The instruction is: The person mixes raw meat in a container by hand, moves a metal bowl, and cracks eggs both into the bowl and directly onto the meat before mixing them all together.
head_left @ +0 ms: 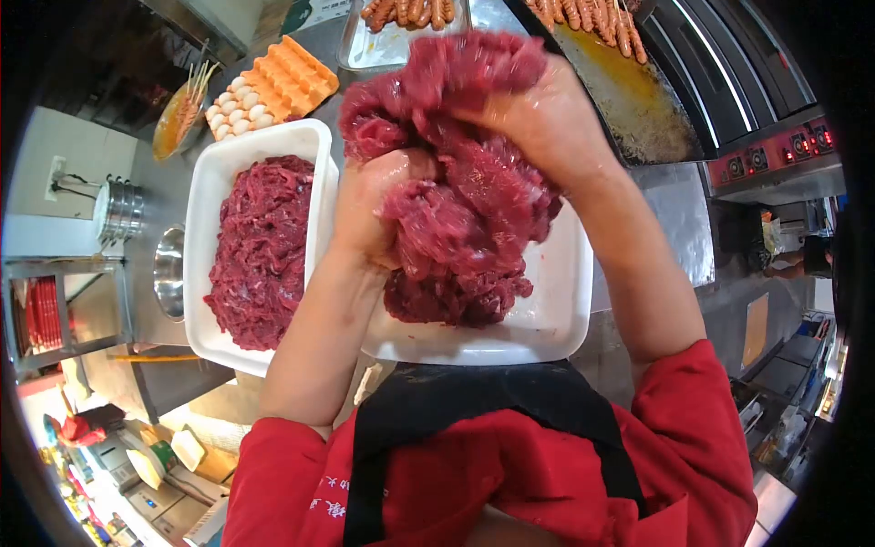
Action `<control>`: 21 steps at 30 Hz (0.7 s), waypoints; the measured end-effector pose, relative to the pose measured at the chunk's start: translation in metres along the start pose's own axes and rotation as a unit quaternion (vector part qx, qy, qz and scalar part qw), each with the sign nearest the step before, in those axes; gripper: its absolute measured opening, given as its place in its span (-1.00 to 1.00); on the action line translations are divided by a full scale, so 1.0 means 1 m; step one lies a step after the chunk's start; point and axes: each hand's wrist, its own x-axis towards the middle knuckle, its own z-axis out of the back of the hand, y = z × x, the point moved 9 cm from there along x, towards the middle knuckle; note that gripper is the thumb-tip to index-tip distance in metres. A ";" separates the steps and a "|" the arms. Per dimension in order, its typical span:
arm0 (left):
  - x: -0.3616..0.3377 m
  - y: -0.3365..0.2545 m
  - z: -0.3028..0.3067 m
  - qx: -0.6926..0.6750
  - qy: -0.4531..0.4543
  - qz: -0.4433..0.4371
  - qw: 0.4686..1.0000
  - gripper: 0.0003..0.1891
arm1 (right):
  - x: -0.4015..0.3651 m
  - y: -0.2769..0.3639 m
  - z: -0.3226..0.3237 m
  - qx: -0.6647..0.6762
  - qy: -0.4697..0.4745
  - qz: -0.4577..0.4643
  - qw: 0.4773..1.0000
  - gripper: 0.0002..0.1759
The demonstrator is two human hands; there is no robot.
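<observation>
A big clump of raw sliced red meat (483,173) is held up between both of my hands, slightly blurred. My left hand (378,201) grips it from the left side, fingers partly buried in the slices. From the upper right, my right hand (547,118) is closed around the top of the clump. Directly below stands a white plastic tub (556,310) with more raw meat at its bottom. A second white tub (205,210), to the left, holds a heap of the same meat (260,255).
Behind the left tub are an orange egg tray (292,77) with white eggs (239,108) and a bowl of skewers (178,123). A metal tray of sausages (401,36) and a greasy griddle (647,118) lie beyond. A steel bowl (169,273) sits left.
</observation>
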 end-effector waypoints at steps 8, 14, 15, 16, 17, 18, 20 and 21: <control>0.032 0.045 0.071 0.767 0.142 -0.001 0.625 -0.63 | -0.017 -0.167 0.002 -0.492 0.324 -0.084 0.804 -0.25; 0.137 0.038 0.109 0.645 -0.044 -0.101 0.756 -0.63 | 0.025 -0.232 0.016 -0.388 0.181 -0.138 0.893 -0.58; 0.152 0.077 0.120 0.648 0.052 -0.043 0.758 -0.57 | 0.025 -0.245 0.004 -0.395 0.200 -0.089 0.892 -0.56; 0.121 0.089 0.107 0.738 0.012 0.050 0.673 -0.55 | 0.003 -0.248 0.006 -0.488 0.143 -0.111 0.854 -0.53; 0.104 0.097 0.088 0.829 0.087 0.036 0.551 -0.47 | -0.005 -0.260 0.003 -0.412 0.170 -0.106 0.889 -0.53; 0.089 0.104 0.088 0.810 0.088 0.071 0.575 -0.44 | -0.019 -0.241 -0.004 -0.371 0.234 -0.128 0.889 -0.55; 0.039 0.089 0.085 0.720 0.063 0.145 0.676 -0.53 | -0.048 -0.213 -0.010 -0.389 0.336 -0.138 0.847 -0.59; 0.017 0.070 0.072 0.708 0.108 0.025 0.697 -0.63 | -0.055 -0.200 -0.012 -0.392 0.399 -0.143 0.816 -0.57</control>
